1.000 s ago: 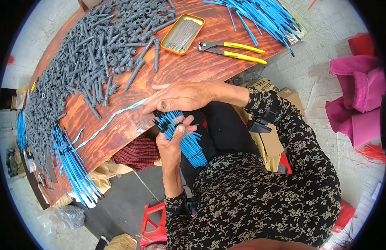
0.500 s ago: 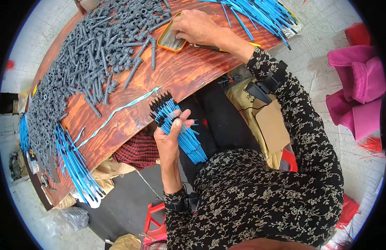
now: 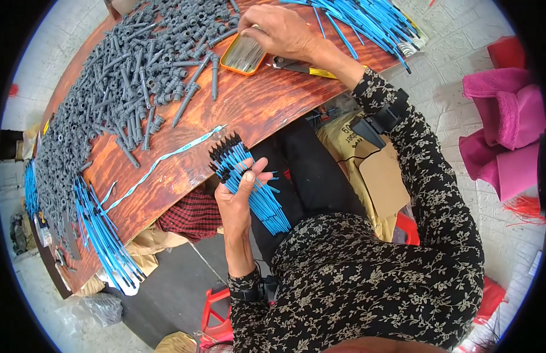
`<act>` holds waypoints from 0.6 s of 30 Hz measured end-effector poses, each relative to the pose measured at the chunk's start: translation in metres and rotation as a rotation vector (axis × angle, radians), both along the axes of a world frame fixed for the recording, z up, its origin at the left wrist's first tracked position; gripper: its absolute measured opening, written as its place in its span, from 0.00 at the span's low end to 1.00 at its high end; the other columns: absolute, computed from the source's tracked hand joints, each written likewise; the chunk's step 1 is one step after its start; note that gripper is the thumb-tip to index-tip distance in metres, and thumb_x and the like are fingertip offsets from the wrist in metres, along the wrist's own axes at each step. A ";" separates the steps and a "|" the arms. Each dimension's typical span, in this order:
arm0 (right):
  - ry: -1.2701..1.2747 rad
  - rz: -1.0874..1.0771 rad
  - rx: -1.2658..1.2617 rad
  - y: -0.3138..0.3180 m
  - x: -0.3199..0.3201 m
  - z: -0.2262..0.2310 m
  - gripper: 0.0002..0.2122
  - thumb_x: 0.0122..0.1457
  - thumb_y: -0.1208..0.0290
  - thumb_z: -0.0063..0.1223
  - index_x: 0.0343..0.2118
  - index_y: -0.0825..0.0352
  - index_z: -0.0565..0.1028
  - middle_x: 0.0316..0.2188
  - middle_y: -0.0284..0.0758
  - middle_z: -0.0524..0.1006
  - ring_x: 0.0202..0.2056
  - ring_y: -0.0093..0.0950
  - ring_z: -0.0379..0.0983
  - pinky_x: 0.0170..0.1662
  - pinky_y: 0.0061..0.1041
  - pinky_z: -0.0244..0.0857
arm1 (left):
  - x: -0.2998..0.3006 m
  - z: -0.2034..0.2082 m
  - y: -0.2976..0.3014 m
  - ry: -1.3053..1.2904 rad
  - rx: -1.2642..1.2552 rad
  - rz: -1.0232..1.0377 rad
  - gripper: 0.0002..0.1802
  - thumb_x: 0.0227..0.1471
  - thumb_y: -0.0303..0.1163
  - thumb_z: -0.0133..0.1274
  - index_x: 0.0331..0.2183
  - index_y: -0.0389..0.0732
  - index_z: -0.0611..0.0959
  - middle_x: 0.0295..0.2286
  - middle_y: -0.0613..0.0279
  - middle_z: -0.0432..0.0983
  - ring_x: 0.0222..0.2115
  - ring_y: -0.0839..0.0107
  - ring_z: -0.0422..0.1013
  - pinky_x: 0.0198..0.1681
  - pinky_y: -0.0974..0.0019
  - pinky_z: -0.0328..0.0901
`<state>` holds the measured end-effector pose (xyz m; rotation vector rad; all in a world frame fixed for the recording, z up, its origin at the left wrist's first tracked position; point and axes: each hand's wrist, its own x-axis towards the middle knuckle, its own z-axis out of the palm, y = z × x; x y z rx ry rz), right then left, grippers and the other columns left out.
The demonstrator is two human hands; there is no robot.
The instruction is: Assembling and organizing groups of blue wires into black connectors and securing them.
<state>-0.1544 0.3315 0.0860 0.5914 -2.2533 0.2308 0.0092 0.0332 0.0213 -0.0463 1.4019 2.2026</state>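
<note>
My left hand is wrapped round a bundle of thin blue rods with black pointed tips, held by the table's near edge above my lap. The tips point away from me, and the thumb lies across the bundle. My right hand is over the far edge of a small orange-rimmed tin, its fingers bent and drawn together. Thin, pale, needle-like pieces lie in the tin. Whether anything is between the right fingertips cannot be made out.
Grey plastic tubular parts are heaped over the left of the wooden table. More blue rods lie at the far right and near left. A yellow-handled tool rests beside the tin. A twisted blue-and-white strip crosses the table.
My right hand has risen slightly and shifted away from the tin's middle, so more of the pale pieces show. My left hand keeps its hold on the bundle.
</note>
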 end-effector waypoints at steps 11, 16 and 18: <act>-0.698 0.416 -0.319 -0.058 0.084 -0.009 0.03 0.56 0.75 0.54 0.33 0.66 0.76 0.28 0.35 0.74 0.30 0.32 0.72 0.33 0.29 0.66 | -0.002 0.001 0.001 -0.012 -0.015 0.003 0.21 0.55 0.29 0.57 0.49 0.31 0.76 0.42 0.38 0.77 0.35 0.60 0.79 0.39 0.61 0.75; -0.807 0.345 -0.427 -0.067 0.100 -0.016 0.04 0.55 0.73 0.53 0.33 0.64 0.77 0.28 0.36 0.75 0.33 0.35 0.74 0.36 0.33 0.67 | -0.001 0.001 0.000 -0.018 -0.013 0.003 0.21 0.55 0.30 0.58 0.48 0.31 0.76 0.42 0.38 0.77 0.35 0.60 0.79 0.39 0.61 0.75; -0.737 0.380 -0.444 -0.068 0.101 -0.021 0.05 0.55 0.74 0.52 0.34 0.65 0.77 0.28 0.37 0.75 0.34 0.36 0.74 0.37 0.34 0.67 | -0.001 0.001 0.001 -0.007 -0.015 -0.004 0.21 0.55 0.30 0.58 0.48 0.31 0.76 0.42 0.37 0.77 0.34 0.60 0.79 0.39 0.61 0.75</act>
